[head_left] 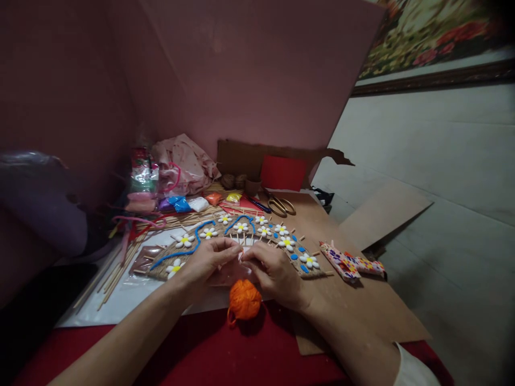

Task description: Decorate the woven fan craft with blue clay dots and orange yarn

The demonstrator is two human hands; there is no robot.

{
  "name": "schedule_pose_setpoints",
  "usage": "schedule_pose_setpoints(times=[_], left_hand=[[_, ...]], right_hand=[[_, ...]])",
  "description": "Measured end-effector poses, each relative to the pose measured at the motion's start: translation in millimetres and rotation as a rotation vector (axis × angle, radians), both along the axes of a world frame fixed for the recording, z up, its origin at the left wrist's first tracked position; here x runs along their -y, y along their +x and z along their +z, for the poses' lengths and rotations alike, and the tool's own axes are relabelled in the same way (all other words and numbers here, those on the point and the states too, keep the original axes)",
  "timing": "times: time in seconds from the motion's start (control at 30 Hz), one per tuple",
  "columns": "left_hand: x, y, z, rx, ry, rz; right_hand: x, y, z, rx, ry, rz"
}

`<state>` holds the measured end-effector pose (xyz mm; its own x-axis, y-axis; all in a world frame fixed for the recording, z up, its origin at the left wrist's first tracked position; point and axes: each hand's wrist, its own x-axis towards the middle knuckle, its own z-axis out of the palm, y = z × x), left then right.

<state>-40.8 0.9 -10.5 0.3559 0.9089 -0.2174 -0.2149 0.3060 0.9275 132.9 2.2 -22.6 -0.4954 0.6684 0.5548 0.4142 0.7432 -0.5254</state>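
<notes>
A fan-shaped arch (221, 241) of woven brown twine on thin wooden sticks lies in front of me. White flowers with yellow centres, blue lines and blue dots decorate it. At its inner edge, my left hand (209, 262) and my right hand (276, 268) meet with fingertips pinched close together. A bit of orange yarn (242, 254) shows between them; the fingers cover most of it. Just below the hands, a ball of orange yarn (244, 300) rests near the red cloth (201, 348), a loose loop hanging at its left.
Several thin wooden sticks (110, 281) lie at left on a white sheet (161, 300). Coloured clay packets (179, 203) and gold-handled scissors (281, 205) are behind the arch. Brown cardboard (354, 311) and a flower-patterned item (341, 262) lie at right. A pink panel (249, 69) stands behind.
</notes>
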Motion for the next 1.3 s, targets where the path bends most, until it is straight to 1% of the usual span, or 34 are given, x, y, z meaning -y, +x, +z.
schedule_pose_setpoints(times=[0.07,0.2,0.33,0.5,0.63,0.73,0.83,0.9,1.0,1.1,1.3], left_hand=[[-0.1,0.7,-0.8,-0.001,0.016,-0.02],[0.0,0.7,-0.1,-0.008,0.016,-0.027],[1.3,-0.3,1.8,0.026,0.021,-0.094],[2.7,-2.6,3.6,0.037,-0.006,-0.144],[2.6,-3.8,7.7,0.111,-0.036,-0.172],[1.6,-3.2,9.5,0.139,-0.04,-0.135],[0.1,-2.2,6.1,0.056,0.0,-0.089],[-0.3,-1.3,2.4,-0.018,0.042,-0.077],[0.7,0.4,-0.5,-0.074,0.112,-0.102],[2.9,1.2,1.0,-0.095,0.141,-0.146],[4.4,-0.1,2.7,-0.146,0.137,-0.193]], right_hand=[[-0.1,0.3,-0.3,-0.018,0.013,-0.015],[-1.5,1.1,-0.4,-0.122,0.03,-0.14],[-4.2,2.1,-1.6,-0.234,0.011,-0.226],[-5.8,0.7,-2.9,-0.25,0.003,-0.277],[-2.8,-2.1,-4.2,-0.173,0.039,-0.254],[0.9,-3.1,-5.5,-0.092,0.059,-0.178],[3.9,-2.7,-5.6,-0.032,0.078,-0.069],[4.6,-1.9,-5.0,0.008,0.087,-0.02],[3.9,-0.8,-3.7,0.0,0.097,-0.049],[3.0,-0.4,-2.4,-0.053,0.088,-0.101],[3.0,-0.6,-1.9,-0.089,0.063,-0.073]])
